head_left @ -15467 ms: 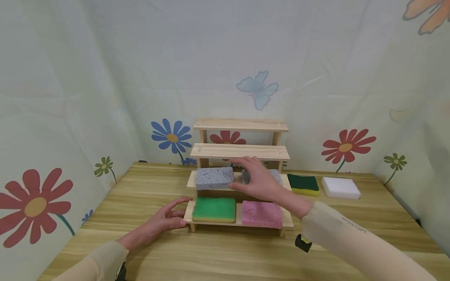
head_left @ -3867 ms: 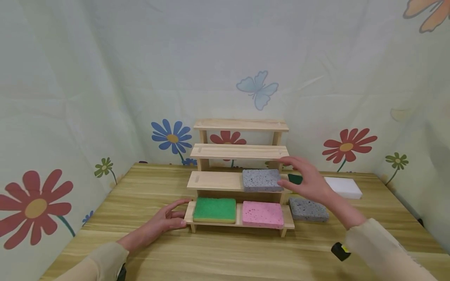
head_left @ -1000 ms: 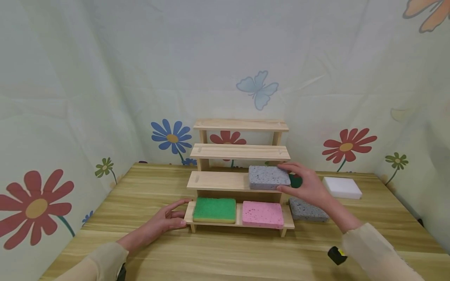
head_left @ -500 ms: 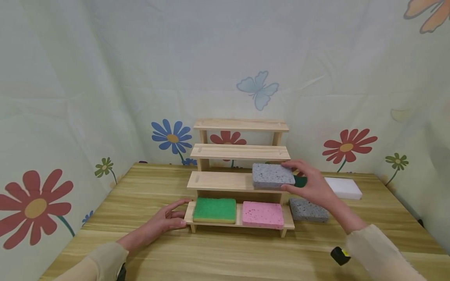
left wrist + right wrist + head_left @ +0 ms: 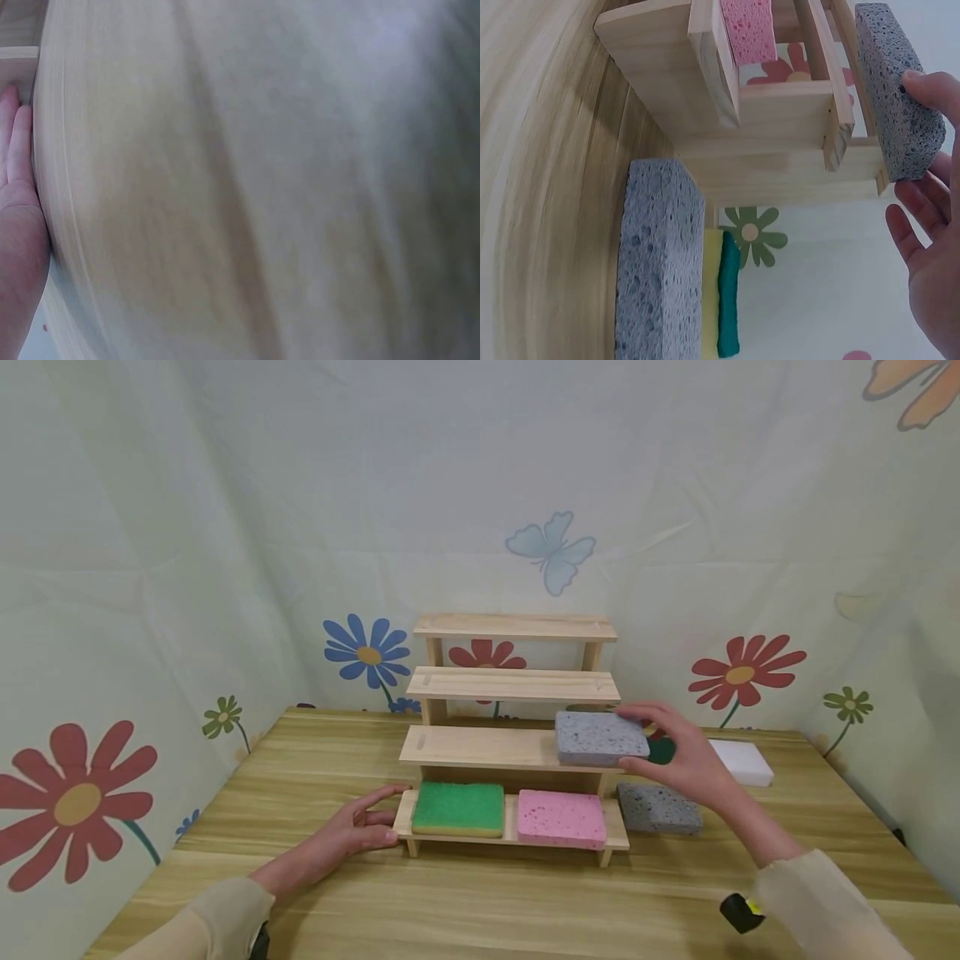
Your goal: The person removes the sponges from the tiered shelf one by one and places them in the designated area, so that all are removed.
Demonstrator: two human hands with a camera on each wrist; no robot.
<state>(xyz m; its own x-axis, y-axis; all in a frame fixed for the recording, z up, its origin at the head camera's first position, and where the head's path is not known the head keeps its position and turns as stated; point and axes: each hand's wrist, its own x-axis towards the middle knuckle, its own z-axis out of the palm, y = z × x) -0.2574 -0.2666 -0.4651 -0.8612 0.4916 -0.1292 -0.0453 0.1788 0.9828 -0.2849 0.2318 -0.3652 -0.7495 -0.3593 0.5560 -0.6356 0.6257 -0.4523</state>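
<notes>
My right hand [image 5: 693, 766] pinches a grey porous sponge [image 5: 600, 737] by its right end, thumb in front and fingers behind. That sponge is held just over the right end of the second step of a wooden tiered stand [image 5: 480, 745]; in the right wrist view the grey sponge [image 5: 896, 90] is off the shelf. My left hand [image 5: 341, 835] rests against the left end of the lowest step, fingers extended along it. A green scouring sponge [image 5: 458, 810] and a pink sponge [image 5: 561, 817] lie side by side on that step.
Another grey sponge [image 5: 660, 808] lies on the table right of the stand. Behind my right hand are a green-and-yellow scouring sponge [image 5: 662, 750], partly hidden, and a white sponge [image 5: 742, 763]. A flowered cloth [image 5: 675, 568] hangs around the table's back and sides.
One grey sponge has gone from the second step to the table at right. The other has been gripped, lifted off that step and shifted right. My left hand has stayed put.
</notes>
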